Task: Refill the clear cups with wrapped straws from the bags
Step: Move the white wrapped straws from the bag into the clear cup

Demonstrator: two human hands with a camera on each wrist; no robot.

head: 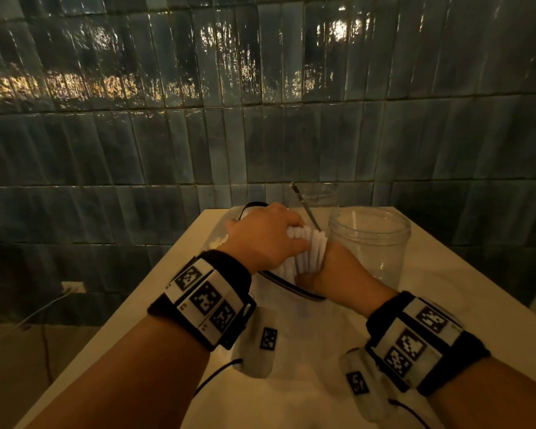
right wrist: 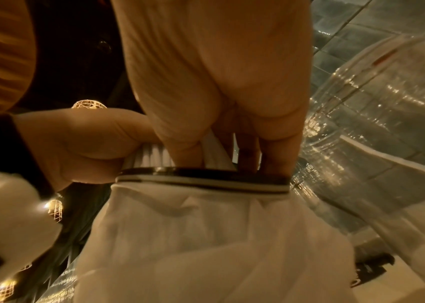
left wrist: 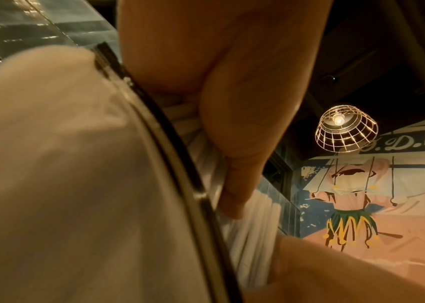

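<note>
A bundle of white wrapped straws (head: 310, 249) sticks up out of a translucent bag (head: 291, 320) with a dark zip rim, lying on the white table (head: 446, 289). My left hand (head: 266, 236) grips the bundle's upper part from the left, thumb pressed on the straws (left wrist: 247, 235). My right hand (head: 344, 274) is at the bag's mouth (right wrist: 206, 178), thumb and fingers pinching the straws (right wrist: 213, 151) just above the rim. A wide clear cup (head: 369, 243) stands right behind the hands, touching distance from the right hand; I see no straws in it.
A second clear cup (head: 316, 196) stands further back by the tiled wall (head: 260, 134), with a thin dark stick (head: 305, 207) leaning in it. The table's left edge (head: 130, 305) drops to the floor. Cables run from both wrist cameras.
</note>
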